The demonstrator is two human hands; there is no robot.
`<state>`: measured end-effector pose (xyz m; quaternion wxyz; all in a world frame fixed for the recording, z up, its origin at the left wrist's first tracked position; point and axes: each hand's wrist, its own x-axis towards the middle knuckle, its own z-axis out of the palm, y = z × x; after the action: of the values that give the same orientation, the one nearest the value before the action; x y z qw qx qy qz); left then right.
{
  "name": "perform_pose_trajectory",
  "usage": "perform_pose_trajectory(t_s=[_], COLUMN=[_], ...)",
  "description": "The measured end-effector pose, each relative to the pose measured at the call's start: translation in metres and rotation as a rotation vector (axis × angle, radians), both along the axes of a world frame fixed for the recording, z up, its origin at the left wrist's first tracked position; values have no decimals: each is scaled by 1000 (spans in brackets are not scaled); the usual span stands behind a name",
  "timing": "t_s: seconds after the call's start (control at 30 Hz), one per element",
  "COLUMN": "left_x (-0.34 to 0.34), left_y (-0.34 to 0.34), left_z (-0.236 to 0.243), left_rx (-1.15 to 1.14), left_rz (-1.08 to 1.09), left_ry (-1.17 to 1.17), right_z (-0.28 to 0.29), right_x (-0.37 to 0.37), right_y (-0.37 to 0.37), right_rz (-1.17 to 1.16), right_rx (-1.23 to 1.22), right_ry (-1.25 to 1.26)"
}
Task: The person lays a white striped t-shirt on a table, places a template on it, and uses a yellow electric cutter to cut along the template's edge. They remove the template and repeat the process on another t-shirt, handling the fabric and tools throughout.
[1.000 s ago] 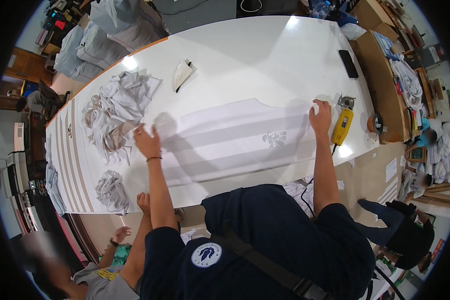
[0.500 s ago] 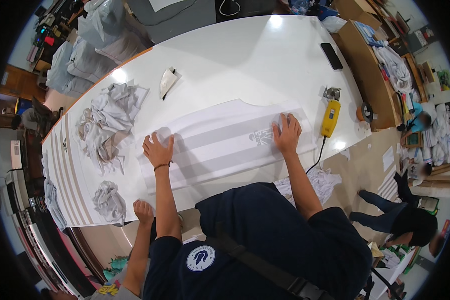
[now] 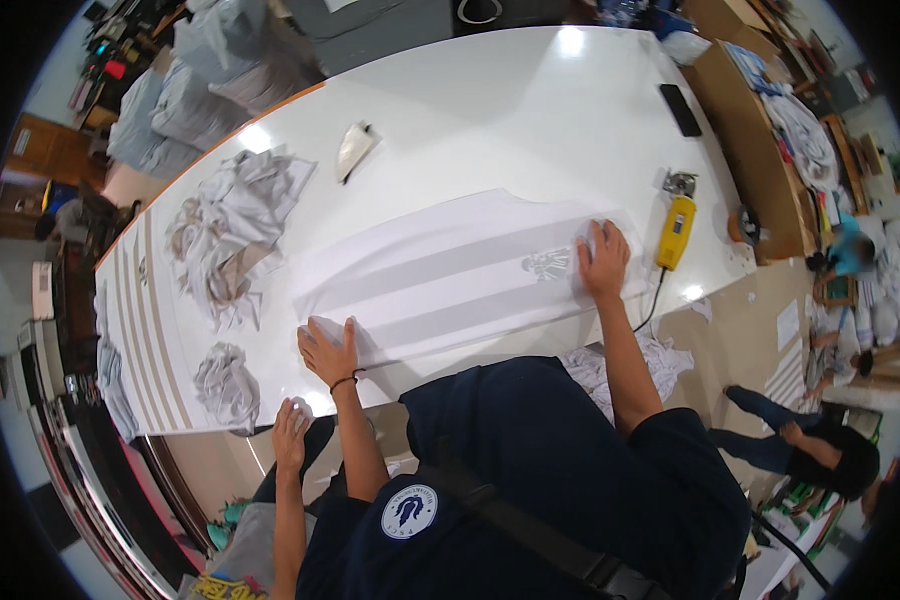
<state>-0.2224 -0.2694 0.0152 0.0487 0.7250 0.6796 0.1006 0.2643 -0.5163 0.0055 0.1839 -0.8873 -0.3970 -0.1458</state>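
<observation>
A white fabric panel (image 3: pixel 448 278) with wide grey stripes and a printed emblem near its right end lies flat on the white table. My left hand (image 3: pixel 328 350), fingers spread, rests on the panel's near left corner. At the right end, just beside the emblem, my right hand (image 3: pixel 604 264) lies on the cloth with its fingers stretched out. To the right of the panel is a yellow electric rotary cutter (image 3: pixel 676 230), its cord running down past the table edge; neither hand touches it.
Crumpled fabric scraps (image 3: pixel 232 230) and a smaller bundle (image 3: pixel 227 386) lie on the left, beside striped cloth (image 3: pixel 142 350). A small whitish piece (image 3: pixel 356 150) and a phone (image 3: pixel 681 109) are farther back. Another person's hand (image 3: pixel 290 432) is at the near left edge.
My left hand has slid nearer along the panel's left end to its corner. My right hand has moved off the emblem toward the right end. The other person's hand has uncurled.
</observation>
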Motion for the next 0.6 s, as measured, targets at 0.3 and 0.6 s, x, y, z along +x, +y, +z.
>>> perform_pose_trajectory(t_s=[0.3,0.6], left_x=[-53,-96], left_y=[8,15], left_z=[4,-8], left_rx=[-120,-57], left_rz=[288,141], left_ry=[-332,-279], right_z=[4,11], right_x=[-3,-1], right_y=[5,-1], right_rz=[22,48], right_rx=[-12,-15], right_ry=[53,81])
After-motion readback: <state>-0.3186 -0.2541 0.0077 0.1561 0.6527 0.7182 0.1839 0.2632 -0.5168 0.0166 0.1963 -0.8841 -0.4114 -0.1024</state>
